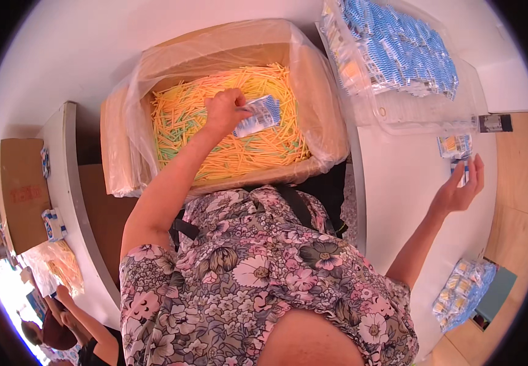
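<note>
My left hand (pixel 224 113) is closed, pinching the edge of a small clear packet (pixel 259 117) with blue striped ends. It holds the packet over a large cardboard box (pixel 331 131) lined with clear plastic. Thin yellow, orange and green sticks (pixel 258 149) fill the bottom of that box; what they are made of I cannot tell. On the right, my right hand (pixel 456 192) is open, thumb and fingers apart. Just beyond its fingertips lie a similar packet (pixel 455 146) and another blue-and-white one (pixel 457 168), partly hidden by the fingers.
A clear plastic bin (pixel 419 116) heaped with blue-striped packets (pixel 398 46) stands at the far right. More packets (pixel 466 290) are piled near right, beside a teal box (pixel 499 293). At left are a cardboard carton (pixel 23 189) and a co-worker's arms (pixel 84 314).
</note>
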{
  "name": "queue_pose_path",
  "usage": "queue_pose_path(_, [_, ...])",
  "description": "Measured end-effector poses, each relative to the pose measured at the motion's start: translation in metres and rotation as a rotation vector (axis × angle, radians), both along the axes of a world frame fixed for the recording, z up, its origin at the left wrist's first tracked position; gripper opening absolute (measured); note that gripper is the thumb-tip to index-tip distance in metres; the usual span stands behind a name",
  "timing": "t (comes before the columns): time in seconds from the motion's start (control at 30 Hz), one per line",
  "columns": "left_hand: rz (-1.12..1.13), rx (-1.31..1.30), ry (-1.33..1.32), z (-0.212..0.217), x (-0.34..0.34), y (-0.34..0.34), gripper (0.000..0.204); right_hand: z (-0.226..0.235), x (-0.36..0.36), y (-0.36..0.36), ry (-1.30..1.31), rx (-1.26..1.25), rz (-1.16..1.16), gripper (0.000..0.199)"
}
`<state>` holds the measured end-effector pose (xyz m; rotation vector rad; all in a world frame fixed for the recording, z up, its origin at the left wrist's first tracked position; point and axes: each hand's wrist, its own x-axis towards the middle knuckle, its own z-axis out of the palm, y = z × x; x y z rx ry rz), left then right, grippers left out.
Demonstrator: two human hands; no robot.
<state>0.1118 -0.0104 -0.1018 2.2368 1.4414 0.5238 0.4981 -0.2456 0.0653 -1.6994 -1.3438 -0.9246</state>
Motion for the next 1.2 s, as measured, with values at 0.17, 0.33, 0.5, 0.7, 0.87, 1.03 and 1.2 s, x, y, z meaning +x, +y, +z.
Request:
queue_pose_path(0.17, [-0.004,-0.114,-0.07,0.004,-0.008,0.003,0.012,0.015,-0.114,0.026,-0.171,-0.217,0.637,0.018])
queue_pose_path(0.33, [-0.155,0.282,-0.165,0.019,-0.019,-0.006,0.006,-0.012,-0.181,0.078,0.014,-0.434,0.996,0.019])
queue_pose_path(0.5, [-0.106,-0.444,-0.435,0.078,-0.054,-0.038,0.005,-0.04,-0.222,0.141,0.242,-0.734,0.922,0.019])
queue_pose_path(0.7, [-0.102,-0.344,-0.35,0.06,-0.106,-0.055,0.009,-0.079,-0.251,0.211,0.28,-1.635,1.073,0.024])
queue_pose_path(0.87, [0.158,-0.314,-0.641,0.032,-0.134,-0.038,0.009,-0.136,-0.254,0.27,-0.436,-0.917,0.686,0.017])
queue_pose_path(1.03, [0.35,-0.349,-1.081,0.045,-0.147,-0.025,0.009,-0.147,-0.252,0.278,-0.776,-0.93,0.664,0.017])
queue_pose_path(1.2, [0.419,-0.282,-1.298,0.06,-0.148,-0.023,0.01,-0.137,-0.251,0.277,-0.858,-0.93,0.679,0.015])
